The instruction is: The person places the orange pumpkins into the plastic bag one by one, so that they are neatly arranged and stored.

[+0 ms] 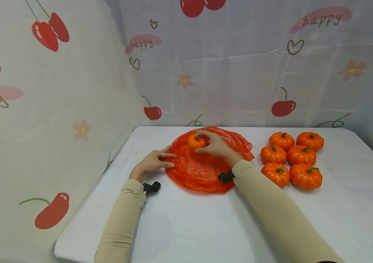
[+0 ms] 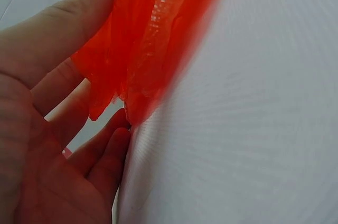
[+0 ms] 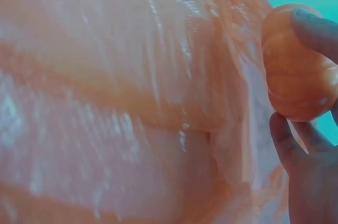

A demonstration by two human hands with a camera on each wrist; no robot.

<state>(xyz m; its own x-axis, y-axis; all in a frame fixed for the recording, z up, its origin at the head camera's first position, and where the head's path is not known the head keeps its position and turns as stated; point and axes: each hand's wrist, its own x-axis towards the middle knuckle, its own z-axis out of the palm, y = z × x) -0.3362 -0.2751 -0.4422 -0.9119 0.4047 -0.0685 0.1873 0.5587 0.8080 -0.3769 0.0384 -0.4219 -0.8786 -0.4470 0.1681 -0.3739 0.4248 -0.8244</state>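
A small orange pumpkin (image 1: 197, 142) with a green stem is in my right hand (image 1: 218, 147), above the red plastic bag (image 1: 202, 168). Thumb and fingers grip the pumpkin (image 3: 296, 65) from opposite sides in the right wrist view. The bag lies spread on the white table, its rim crumpled in a rough ring. At its left edge, my left hand (image 1: 155, 160) pinches the plastic between thumb and fingers. The left wrist view shows the thumb over the bag's gathered edge (image 2: 142, 39), with the other fingers partly hidden behind it.
Several more orange pumpkins (image 1: 301, 155) stand in two columns on the right of the white table (image 1: 193, 226), beside my right forearm. A white curtain (image 1: 232, 84) printed with cherries hangs behind the table and along its left side.
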